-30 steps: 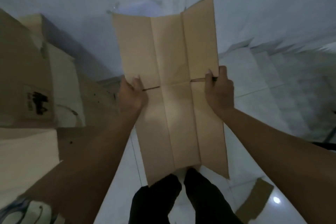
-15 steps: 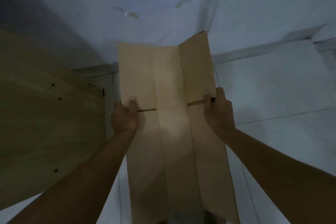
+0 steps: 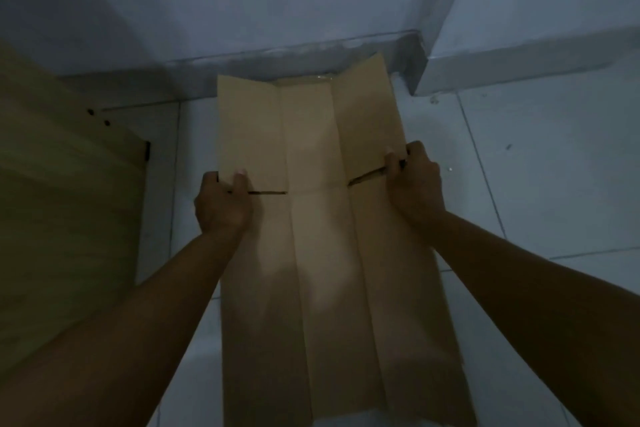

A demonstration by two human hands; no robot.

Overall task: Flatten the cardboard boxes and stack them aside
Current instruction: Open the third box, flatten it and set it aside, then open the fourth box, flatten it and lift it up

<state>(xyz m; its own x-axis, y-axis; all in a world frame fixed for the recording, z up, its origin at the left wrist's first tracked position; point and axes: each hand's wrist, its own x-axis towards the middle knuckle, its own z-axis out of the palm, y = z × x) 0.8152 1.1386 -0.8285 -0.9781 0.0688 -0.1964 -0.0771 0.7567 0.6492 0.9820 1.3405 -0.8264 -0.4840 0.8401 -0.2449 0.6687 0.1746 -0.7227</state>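
Note:
A flattened brown cardboard box (image 3: 322,239) with long lengthwise creases stretches out in front of me above the floor, its far end close to the wall base. My left hand (image 3: 221,206) grips its left edge at a slit between flaps, thumb on top. On the opposite edge, my right hand (image 3: 415,184) holds it at the matching slit. The far right flap tilts up a little. The near end of the box runs down to the bottom of the view.
A large flat cardboard sheet (image 3: 65,204) with small dark holes lies or leans at the left. A pale wall (image 3: 277,0) with a skirting and a jutting corner (image 3: 419,73) stands straight ahead. White floor tiles (image 3: 554,166) spread to the right.
The view has tipped down toward the floor and wall base. The flattened box has come lower and nearer the wall, both hands still holding the same slits.

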